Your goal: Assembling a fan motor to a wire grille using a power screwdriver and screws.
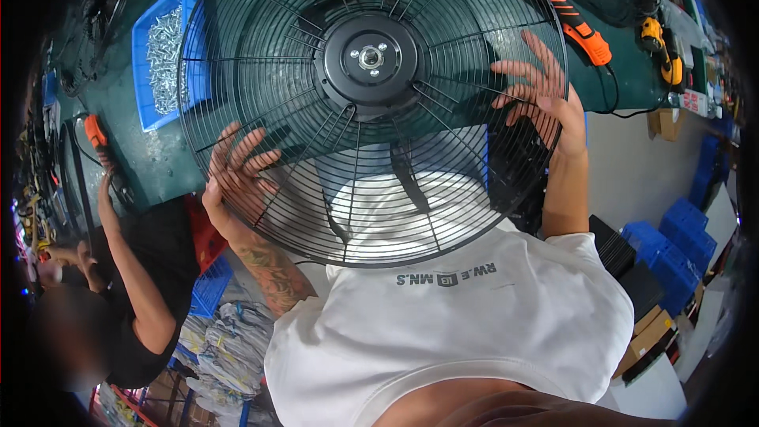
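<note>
A large round black wire fan guard (pixel 356 221) spans the upper middle of the view, with a black round motor hub (pixel 370 63) at its centre. My left hand (pixel 237 166) grips the guard's rim at the lower left, its fingers seen through the wires. On the opposite side my right hand (pixel 549 95) holds the rim, thumb on the near side and fingers spread behind the wires. The guard's lower part overlaps my white shirt, and its upper part is over the green worktable (pixel 166 170).
Left of the guard stands a blue bin (pixel 146 71) of screws. An orange-and-black power tool (pixel 587 38) with a cord lies to the right, near a yellow tool (pixel 670 63). At the left, a co-worker's hand (pixel 107 182) is near another orange-handled tool (pixel 96 134). Blue crates (pixel 672 253) stand lower right.
</note>
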A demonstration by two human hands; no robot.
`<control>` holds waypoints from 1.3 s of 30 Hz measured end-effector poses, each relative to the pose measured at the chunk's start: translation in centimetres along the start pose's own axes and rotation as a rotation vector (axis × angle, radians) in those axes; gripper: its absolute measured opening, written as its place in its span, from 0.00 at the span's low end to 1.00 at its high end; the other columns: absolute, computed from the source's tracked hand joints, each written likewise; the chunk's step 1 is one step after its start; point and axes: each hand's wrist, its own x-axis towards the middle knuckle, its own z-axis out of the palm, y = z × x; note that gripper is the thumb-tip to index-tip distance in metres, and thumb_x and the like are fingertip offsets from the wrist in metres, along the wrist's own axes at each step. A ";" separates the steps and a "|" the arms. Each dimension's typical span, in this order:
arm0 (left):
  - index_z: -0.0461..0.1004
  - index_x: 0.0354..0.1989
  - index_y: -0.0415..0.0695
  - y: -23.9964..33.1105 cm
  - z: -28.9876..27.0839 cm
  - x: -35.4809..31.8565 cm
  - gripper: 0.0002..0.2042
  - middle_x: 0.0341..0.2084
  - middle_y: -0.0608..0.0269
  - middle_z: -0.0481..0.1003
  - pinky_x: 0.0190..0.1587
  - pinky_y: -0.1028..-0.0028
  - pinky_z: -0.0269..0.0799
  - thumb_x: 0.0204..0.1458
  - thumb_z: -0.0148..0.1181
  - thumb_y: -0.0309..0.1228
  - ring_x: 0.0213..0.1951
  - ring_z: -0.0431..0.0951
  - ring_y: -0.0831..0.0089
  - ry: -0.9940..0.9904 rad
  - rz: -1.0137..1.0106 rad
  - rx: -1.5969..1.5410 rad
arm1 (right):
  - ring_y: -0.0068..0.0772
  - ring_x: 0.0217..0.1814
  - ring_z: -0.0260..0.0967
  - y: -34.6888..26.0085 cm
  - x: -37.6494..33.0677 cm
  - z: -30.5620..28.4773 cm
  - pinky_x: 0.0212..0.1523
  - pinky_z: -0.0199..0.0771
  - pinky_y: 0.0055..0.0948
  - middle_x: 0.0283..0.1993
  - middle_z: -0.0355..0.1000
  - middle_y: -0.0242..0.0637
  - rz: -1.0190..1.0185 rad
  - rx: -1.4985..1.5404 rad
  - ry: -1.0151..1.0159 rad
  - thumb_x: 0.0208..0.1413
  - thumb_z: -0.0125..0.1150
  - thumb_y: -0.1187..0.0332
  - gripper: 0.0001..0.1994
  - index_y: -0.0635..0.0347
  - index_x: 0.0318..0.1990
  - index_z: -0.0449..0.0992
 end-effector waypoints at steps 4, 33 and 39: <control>0.49 0.70 0.24 -0.2 -0.4 0.0 0.46 0.56 0.26 0.69 0.32 0.66 0.89 0.55 0.56 0.52 0.48 0.83 0.47 -0.048 0.009 -0.023 | 0.49 0.43 0.81 -0.1 0.4 -0.2 0.35 0.82 0.35 0.60 0.70 0.63 0.010 0.013 0.009 0.47 0.61 0.60 0.50 0.69 0.76 0.43; 0.71 0.46 0.39 12.7 -3.0 16.4 0.19 0.37 0.44 0.78 0.46 0.55 0.74 0.47 0.68 0.30 0.44 0.78 0.43 -0.214 0.359 1.832 | 0.35 0.59 0.74 -2.7 5.3 -11.5 0.63 0.72 0.29 0.58 0.76 0.50 0.204 0.649 -0.022 0.71 0.47 0.45 0.36 0.78 0.64 0.67; 0.72 0.39 0.36 13.2 -2.3 14.8 0.12 0.26 0.51 0.75 0.34 0.62 0.72 0.47 0.67 0.22 0.29 0.76 0.56 -0.229 0.273 1.590 | 0.38 0.47 0.75 -0.9 8.7 -10.8 0.51 0.75 0.35 0.49 0.78 0.45 0.236 0.742 0.122 0.62 0.41 0.27 0.47 0.73 0.56 0.73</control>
